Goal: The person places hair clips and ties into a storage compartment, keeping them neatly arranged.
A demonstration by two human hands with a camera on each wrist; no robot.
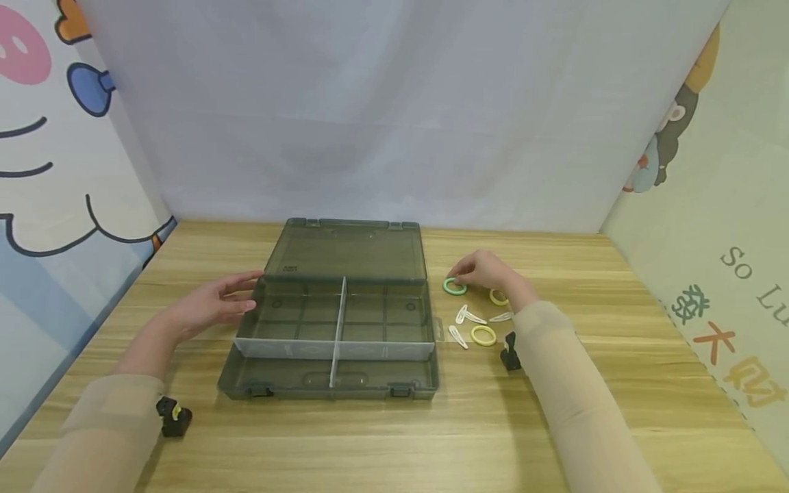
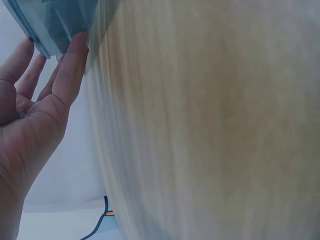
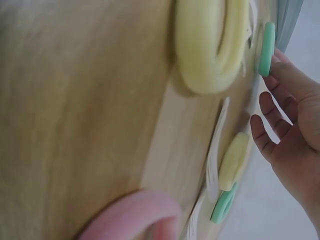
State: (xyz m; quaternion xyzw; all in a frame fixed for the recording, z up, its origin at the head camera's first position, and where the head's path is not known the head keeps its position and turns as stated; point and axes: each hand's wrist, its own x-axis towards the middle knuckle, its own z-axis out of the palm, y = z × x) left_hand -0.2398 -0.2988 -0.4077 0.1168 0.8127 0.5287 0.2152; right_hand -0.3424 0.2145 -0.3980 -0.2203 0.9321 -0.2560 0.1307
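Observation:
A grey translucent divided box (image 1: 296,392) lies with its lid (image 1: 351,250) folded back. My left hand (image 1: 206,305) is at the box's left side, fingers extended and loosely spread, with fingertips at its wall (image 2: 60,25). To the right of the box, my right hand (image 1: 487,270) pinches the edge of a green hair tie (image 1: 455,287) between thumb and forefinger, at table height. Its other fingers (image 3: 272,112) are loosely bent. Nearer to me lie a yellow hair tie (image 1: 483,335) and white snap hair clips (image 1: 457,336); another yellow hair tie (image 1: 498,297) is partly hidden behind the right wrist.
Light dividers (image 1: 382,350) split the box into compartments. The right wrist view also shows a pink hair tie (image 3: 137,215) and a second green one (image 3: 223,203), both hidden by the right arm in the head view. A pale curtain (image 1: 382,137) hangs behind the wooden table (image 1: 345,445).

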